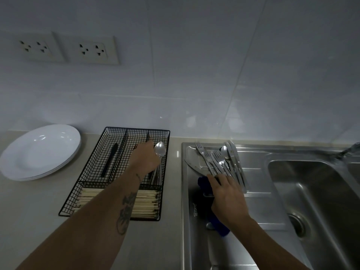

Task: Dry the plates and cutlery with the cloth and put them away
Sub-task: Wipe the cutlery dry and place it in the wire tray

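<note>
My left hand (145,159) reaches into the black wire cutlery basket (115,133) and holds a silver spoon (160,149) by its handle over the right compartment. My right hand (228,197) lies on the sink's drainboard, gripping a dark blue cloth (204,187), with its fingertips at the handles of a pile of wet cutlery (218,160): forks, spoons and knives. A stack of white plates (39,151) sits on the counter at the left.
The basket holds a black utensil (110,159) in its left compartment and pale chopsticks (144,203) in its front one. The steel sink basin (311,191) lies at the right with a tap (350,149). Wall sockets (66,48) sit above the counter.
</note>
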